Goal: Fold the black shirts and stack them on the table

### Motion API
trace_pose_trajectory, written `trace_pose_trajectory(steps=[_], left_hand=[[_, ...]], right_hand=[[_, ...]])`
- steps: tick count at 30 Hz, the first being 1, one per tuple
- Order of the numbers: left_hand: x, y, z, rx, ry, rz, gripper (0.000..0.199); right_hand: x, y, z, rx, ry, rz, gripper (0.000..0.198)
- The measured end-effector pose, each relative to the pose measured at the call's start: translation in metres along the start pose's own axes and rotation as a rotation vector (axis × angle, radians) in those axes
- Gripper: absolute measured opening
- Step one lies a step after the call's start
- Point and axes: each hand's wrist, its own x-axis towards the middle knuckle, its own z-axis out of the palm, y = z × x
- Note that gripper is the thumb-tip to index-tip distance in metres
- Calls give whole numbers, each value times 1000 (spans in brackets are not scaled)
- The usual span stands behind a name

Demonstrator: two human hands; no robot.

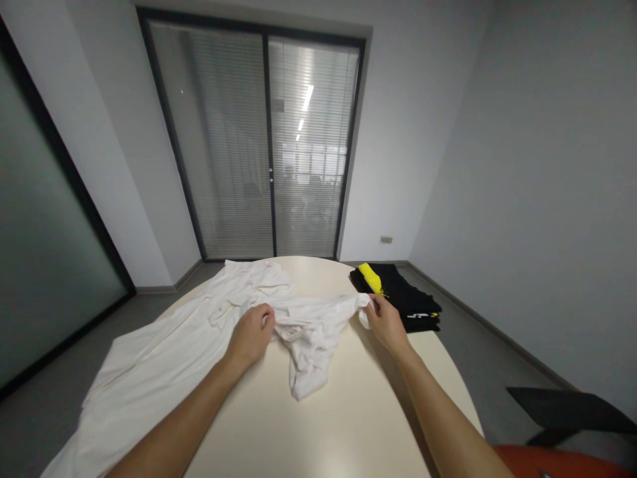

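Note:
A crumpled white garment [313, 332] is stretched between my two hands over the table, its lower part hanging toward me in folds. Its exact kind does not show. My left hand [253, 332] is closed on its left side, fingers curled inward. At the far right corner, my right hand [385, 322] pinches the cloth. Under and beyond my left arm, more white cloth [169, 352] spreads over the table's left side. Whether it joins the piece I hold cannot be made out.
The pale table [318, 438] has a rounded edge. Folded black clothes [405, 295] are stacked at its right, with a yellow piece [369, 276] on top. A dark chair armrest [572, 408] and red seat [557, 461] stand at lower right. Glass panels with blinds [313, 166] stand behind.

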Motion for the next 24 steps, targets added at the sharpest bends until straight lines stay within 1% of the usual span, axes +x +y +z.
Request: trace_pose_trajectory(steps=[2, 3, 5, 6, 7, 8, 10, 11, 13, 14, 16, 18, 19, 21, 23, 24], left_hand=[[6, -6, -6, 12, 135, -71, 24], [8, -8, -8, 12, 184, -80, 25], [9, -7, -11, -11, 233, -28, 25], [8, -4, -13, -33, 224, 28, 23], [6, 0, -14, -57, 182, 99, 22], [3, 6, -14, -76, 109, 173, 22], [-3, 16, -14, -84, -66, 298, 31], [-6, 21, -13, -79, -141, 335, 38], [-11, 26, -10, -76, -241, 354, 48], [-13, 26, -9, -82, -273, 348, 48], [-14, 25, -5, -105, -332, 334, 41], [-13, 23, -4, -144, -356, 314, 30], [-12, 22, -4, -171, -344, 298, 27], [-8, 21, -6, -231, -278, 247, 25], [-4, 19, -9, -291, -169, 173, 25], [-1, 16, -10, -319, -106, 129, 25]], right_hand=[[2, 5, 0, -11, 64, -29, 35], [2, 7, 0, -22, 78, -67, 35], [1, 7, 2, -70, 73, -167, 36], [1, 6, 3, -102, 52, -220, 35], [-1, 3, 4, -130, 7, -272, 33], [-3, -1, 5, -146, -58, -318, 30], [-7, -9, 7, -143, -232, -385, 24], [-10, -13, 9, -132, -318, -406, 23], [-15, -18, 12, -121, -456, -428, 27], [-17, -19, 14, -128, -499, -434, 30], [-21, -18, 19, -157, -542, -440, 30], [-22, -17, 24, -183, -544, -436, 19], [-23, -16, 25, -185, -537, -435, 14], [-22, -17, 26, -173, -512, -420, 14], [-20, -18, 23, -155, -450, -364, 16], [-18, -18, 21, -142, -395, -319, 18]])
